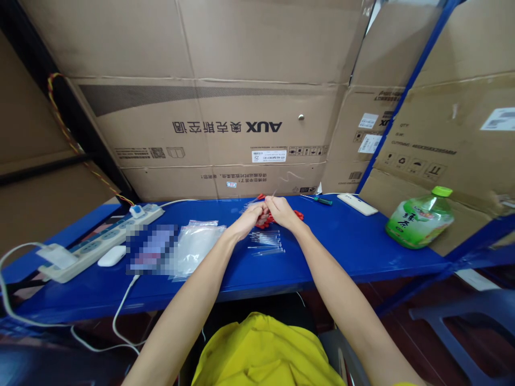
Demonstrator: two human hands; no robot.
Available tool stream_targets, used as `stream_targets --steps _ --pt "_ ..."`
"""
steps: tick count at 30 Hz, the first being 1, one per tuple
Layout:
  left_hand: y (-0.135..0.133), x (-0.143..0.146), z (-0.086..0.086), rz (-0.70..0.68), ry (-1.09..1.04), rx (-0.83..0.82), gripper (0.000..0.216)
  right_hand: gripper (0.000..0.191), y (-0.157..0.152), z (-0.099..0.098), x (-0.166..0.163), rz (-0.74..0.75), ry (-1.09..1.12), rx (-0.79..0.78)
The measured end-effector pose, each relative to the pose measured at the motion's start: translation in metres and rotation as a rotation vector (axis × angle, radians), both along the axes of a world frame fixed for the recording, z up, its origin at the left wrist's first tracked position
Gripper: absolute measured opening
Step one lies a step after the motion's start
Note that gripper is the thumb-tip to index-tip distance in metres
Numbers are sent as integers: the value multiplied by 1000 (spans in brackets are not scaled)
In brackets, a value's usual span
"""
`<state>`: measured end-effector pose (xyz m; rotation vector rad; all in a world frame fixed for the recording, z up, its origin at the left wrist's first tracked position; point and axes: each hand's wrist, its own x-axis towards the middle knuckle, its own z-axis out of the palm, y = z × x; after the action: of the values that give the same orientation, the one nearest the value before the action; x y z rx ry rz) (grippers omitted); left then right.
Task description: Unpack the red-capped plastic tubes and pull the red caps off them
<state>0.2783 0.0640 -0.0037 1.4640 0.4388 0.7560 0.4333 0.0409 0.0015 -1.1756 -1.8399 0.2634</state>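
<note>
My left hand [250,217] and my right hand [281,210] meet at the middle of the blue table [346,246], fingers pinched together on a small red part and a thin clear tube that sticks up from them. A pile of small red parts [296,215] lies right under and behind the hands. Several clear thin tubes [266,242] lie in a row just in front of the hands. What exactly sits between the fingertips is too small to make out.
Clear plastic bags [197,244] and a blurred flat object lie to the left, with a white power strip [100,244] and white mouse-like item [111,255] beyond. A green-handled screwdriver [322,200], a white remote [357,203] and a green tea bottle [420,219] are right. Cardboard boxes [225,123] wall the back.
</note>
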Motion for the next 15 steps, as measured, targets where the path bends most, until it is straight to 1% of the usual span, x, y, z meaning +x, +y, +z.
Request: stream_targets --steps 3,5,7,11,13,15 --pt "-3 0 4 6 -14 -36 20 50 0 0 -2 -13 44 -13" --pt "-6 0 7 4 -31 -59 23 51 1 0 -3 -48 107 -17" --pt "-8 -1 11 -5 -45 -49 24 53 3 -1 -2 -79 179 -28" --pt "-10 -3 12 8 -36 107 35 54 7 -4 -2 -73 287 -100" --pt "-8 -4 10 27 -21 191 41 51 8 -5 -2 -67 332 -125" --pt "-5 -3 7 50 -14 237 44 48 8 -6 -3 -60 374 -143"
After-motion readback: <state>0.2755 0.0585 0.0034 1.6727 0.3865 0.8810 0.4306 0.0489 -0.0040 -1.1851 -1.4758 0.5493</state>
